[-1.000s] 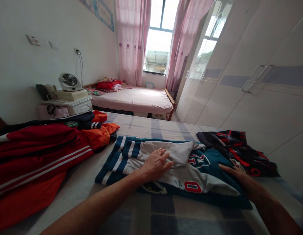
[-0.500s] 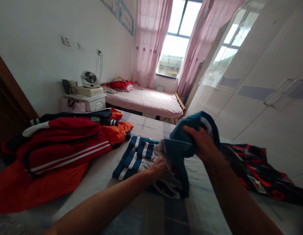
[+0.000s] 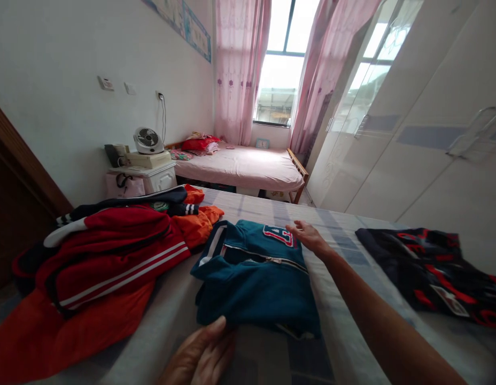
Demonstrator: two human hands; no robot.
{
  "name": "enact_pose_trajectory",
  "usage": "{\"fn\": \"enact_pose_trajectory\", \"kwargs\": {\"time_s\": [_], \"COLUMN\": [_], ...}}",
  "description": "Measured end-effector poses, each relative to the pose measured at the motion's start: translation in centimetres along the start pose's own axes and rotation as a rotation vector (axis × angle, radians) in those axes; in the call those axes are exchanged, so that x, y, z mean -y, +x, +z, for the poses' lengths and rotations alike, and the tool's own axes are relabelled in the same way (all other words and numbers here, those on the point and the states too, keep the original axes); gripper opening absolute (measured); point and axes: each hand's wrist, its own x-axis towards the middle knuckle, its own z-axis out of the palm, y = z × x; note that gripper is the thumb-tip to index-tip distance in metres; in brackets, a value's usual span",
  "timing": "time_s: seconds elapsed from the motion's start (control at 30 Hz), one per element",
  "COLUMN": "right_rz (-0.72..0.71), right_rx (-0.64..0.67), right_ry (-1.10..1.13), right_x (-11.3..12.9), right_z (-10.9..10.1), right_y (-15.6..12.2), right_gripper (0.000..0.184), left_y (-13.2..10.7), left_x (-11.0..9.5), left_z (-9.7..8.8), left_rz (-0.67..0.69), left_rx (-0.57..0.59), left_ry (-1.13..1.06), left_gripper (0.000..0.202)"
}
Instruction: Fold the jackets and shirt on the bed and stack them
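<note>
A teal zip jacket [image 3: 260,291] lies folded into a compact bundle on the bed, front side up. Its zipper runs across the middle, a letter patch sits at the far right, and a white-striped collar shows at the left. By the patch, my right hand [image 3: 310,239] is open at the far right edge, fingers stretched out. Down at the near left edge, my left hand [image 3: 206,350] is open with the thumb beside the fabric; its lower part runs out of view. Neither hand grips the cloth.
Left of the jacket is a heap of red and orange clothes [image 3: 123,256]. A black-and-red folded garment [image 3: 428,272] lies to the right. All rest on a checked bedsheet [image 3: 340,321]. Beyond stand a pink bed [image 3: 248,166], a small fan [image 3: 148,140] and a white wardrobe [image 3: 392,160].
The teal jacket was bunched and lifted in my hands; now it lies folded flat, its front turned up. Both hands have let go, the left drawing back toward me.
</note>
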Motion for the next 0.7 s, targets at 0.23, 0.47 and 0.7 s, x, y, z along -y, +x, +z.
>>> {"fn": "enact_pose_trajectory", "kwargs": {"time_s": [0.23, 0.47, 0.7], "right_rz": [0.026, 0.011, 0.09], "right_rx": [0.282, 0.36, 0.242], "right_ry": [0.28, 0.717, 0.825], "right_x": [-2.9, 0.3, -1.6], "right_z": [1.2, -2.0, -7.6], "right_y": [0.5, -2.9, -11.9], "right_gripper": [0.052, 0.03, 0.037], "left_y": [1.5, 2.6, 6.0], "left_x": [-0.2, -3.8, -9.2], "left_z": [3.3, 8.3, 12.2], "left_rz": [0.087, 0.364, 0.628], "left_rx": [0.054, 0.102, 0.223], "left_ry": [0.012, 0.11, 0.618], "left_gripper": [0.035, 0.04, 0.037]}}
